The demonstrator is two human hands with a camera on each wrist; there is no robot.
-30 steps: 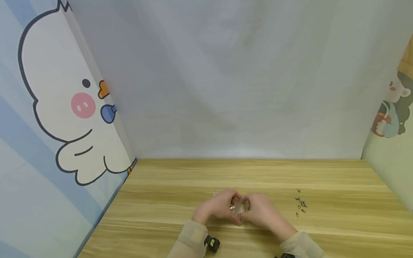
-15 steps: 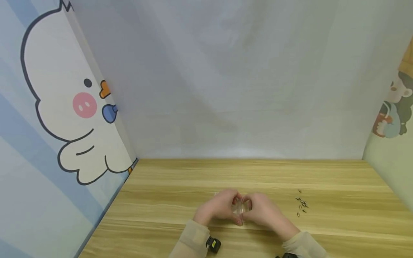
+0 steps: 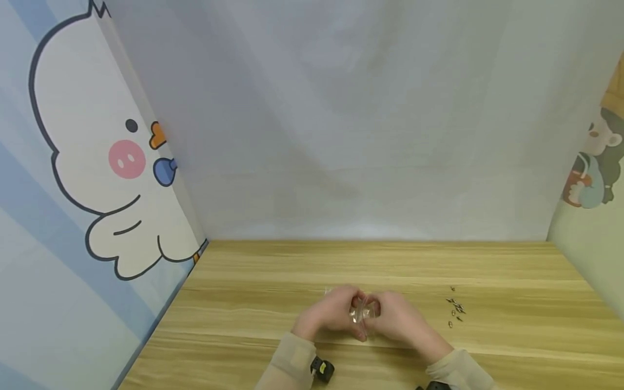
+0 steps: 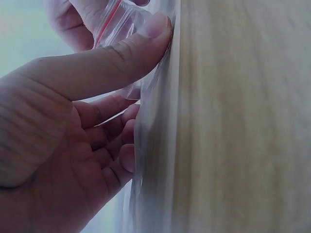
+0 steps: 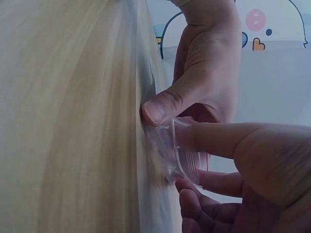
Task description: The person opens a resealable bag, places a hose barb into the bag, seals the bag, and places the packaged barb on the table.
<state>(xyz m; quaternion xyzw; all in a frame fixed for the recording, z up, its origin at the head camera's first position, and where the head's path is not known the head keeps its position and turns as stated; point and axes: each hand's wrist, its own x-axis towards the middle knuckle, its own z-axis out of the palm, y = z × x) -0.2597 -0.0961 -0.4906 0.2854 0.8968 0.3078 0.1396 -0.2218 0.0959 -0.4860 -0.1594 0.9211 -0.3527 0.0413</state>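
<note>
A small clear zip-lock bag (image 3: 363,313) with a red line along its seal is held low over the wooden table between both hands. My left hand (image 3: 333,310) pinches its left side between thumb and fingers. My right hand (image 3: 394,317) grips the other side, close against the left. In the left wrist view the bag's crinkled plastic (image 4: 127,23) passes under my left thumb, and the other left fingers curl below. The right wrist view shows my right thumb and fingers on the ridged seal of the bag (image 5: 187,154), with its mouth facing my right palm.
Several small metal pieces (image 3: 457,307) lie scattered on the wooden table (image 3: 253,271) to the right of the hands. A pale wall covering (image 3: 370,179) rises behind the table's back edge. Cartoon-printed panels (image 3: 88,135) stand at both sides.
Both hands stay almost where they were, still holding the bag. Only the glints on its plastic differ slightly. The metal pieces have not moved on the table.
</note>
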